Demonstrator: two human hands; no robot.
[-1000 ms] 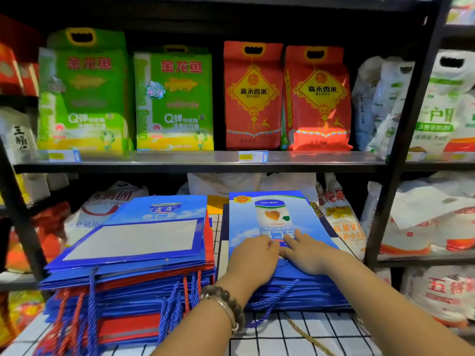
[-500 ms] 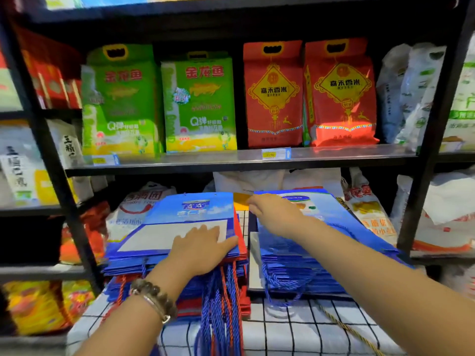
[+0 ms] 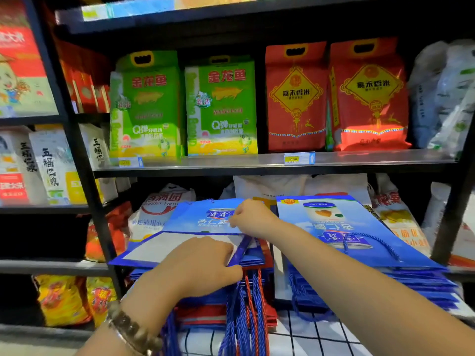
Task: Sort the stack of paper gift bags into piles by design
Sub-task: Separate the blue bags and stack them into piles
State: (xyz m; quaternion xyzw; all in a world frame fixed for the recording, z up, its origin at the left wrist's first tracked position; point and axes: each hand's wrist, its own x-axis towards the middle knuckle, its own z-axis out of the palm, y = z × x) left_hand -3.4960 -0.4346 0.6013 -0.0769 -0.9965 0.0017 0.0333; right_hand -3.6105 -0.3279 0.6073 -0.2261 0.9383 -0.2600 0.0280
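Bags (image 3: 203, 313) are sitting in a mixed blue and red heap on the left of the checked table (image 3: 321, 337), with cords (image 3: 244, 304) dangling off the front. I'm on the pick-one-up step. My right hand (image 3: 253, 219) is pinching the far right corner of the top bag (image 3: 159, 247), a blue one. My left hand (image 3: 203, 268) is lying on its white panel with the fingers bent at the near edge. Honestly can't tell if they're hooking under or just pressing down.

The all-blue pile (image 3: 359, 235) is lying just beside it on the right, and the print looks like a match, so I'm guessing that's where this one's going. The next move probably needs me peeling off only one sheet and lifting it across without snagging those cords.
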